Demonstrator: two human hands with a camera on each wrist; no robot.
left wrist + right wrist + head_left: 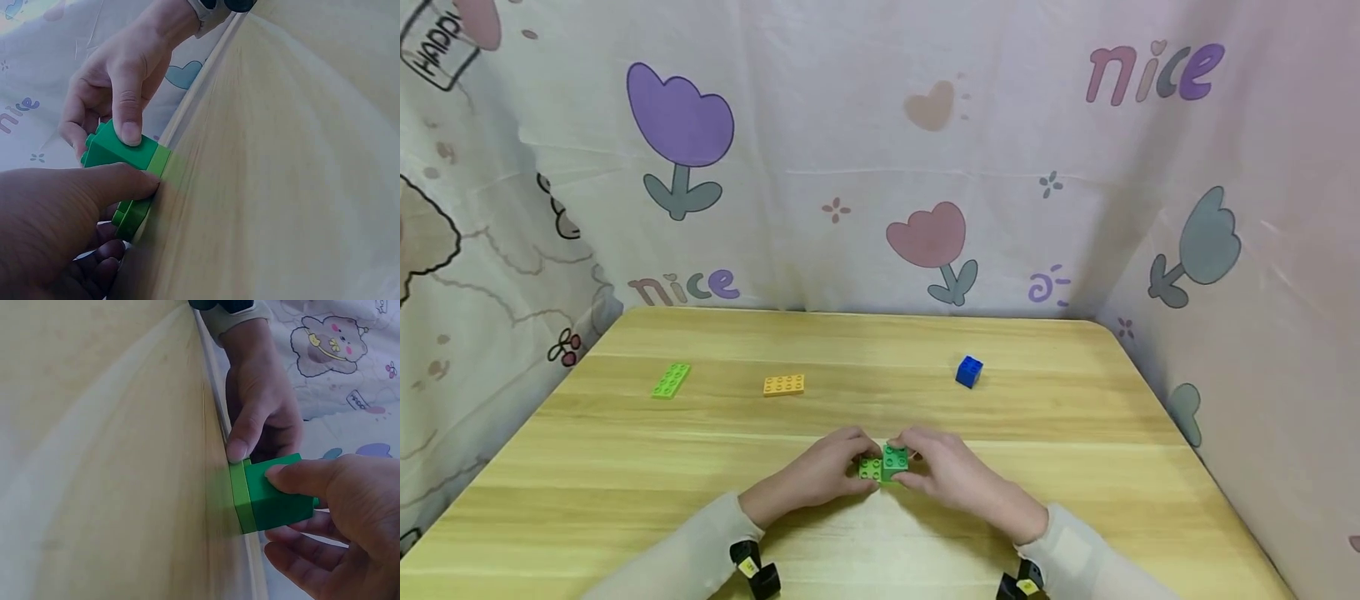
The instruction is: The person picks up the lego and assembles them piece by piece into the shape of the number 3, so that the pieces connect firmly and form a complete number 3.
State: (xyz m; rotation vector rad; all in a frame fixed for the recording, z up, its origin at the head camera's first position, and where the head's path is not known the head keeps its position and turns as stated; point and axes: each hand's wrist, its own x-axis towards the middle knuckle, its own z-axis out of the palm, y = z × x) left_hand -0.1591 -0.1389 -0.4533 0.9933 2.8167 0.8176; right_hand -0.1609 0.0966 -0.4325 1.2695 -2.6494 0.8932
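Note:
On the table, a dark green square block (895,460) sits over the right part of a flat light green brick (870,470), whose left studs show beside it. My left hand (831,471) grips the light green brick between thumb and fingers at its left end. With thumb and fingers, my right hand (951,471) holds the dark green block from the right. In the right wrist view the dark green block (281,497) stands on the light green brick (242,497), their faces together. The left wrist view shows both thumbs on the near sides of the two pieces.
Farther back on the wooden table (1037,433) lie a light green flat brick (671,381) at left, a yellow-orange flat brick (784,385) near the middle and a blue block (969,372) at right. A printed curtain (820,108) hangs behind the table's far edge.

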